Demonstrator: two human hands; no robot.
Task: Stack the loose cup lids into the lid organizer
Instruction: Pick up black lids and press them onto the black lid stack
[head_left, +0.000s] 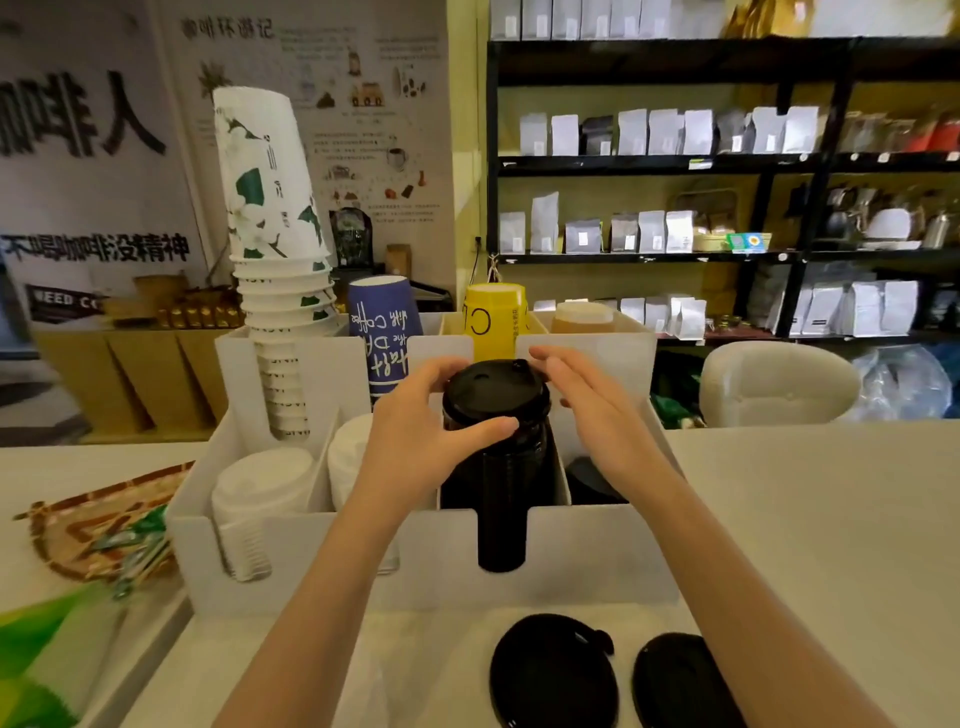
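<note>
A white lid organizer (582, 558) stands on the counter with several compartments. Its middle slot holds a tall stack of black lids (501, 467). My left hand (415, 431) grips the top black lid (493, 387) of that stack, thumb at the front and fingers behind. My right hand (587, 405) hovers open just right of the stack, fingers stretched out near the lid's rim. Two loose black lids (553, 670) (675, 680) lie on the counter in front of the organizer. The left slots hold white lids (260, 488).
Behind the lid slots stand a tall stack of white paper cups (275, 249), blue cups (384, 332) and yellow cups (496, 317). A woven tray with green packets (104, 530) lies at the left. Black shelves with bags (727, 156) fill the back right.
</note>
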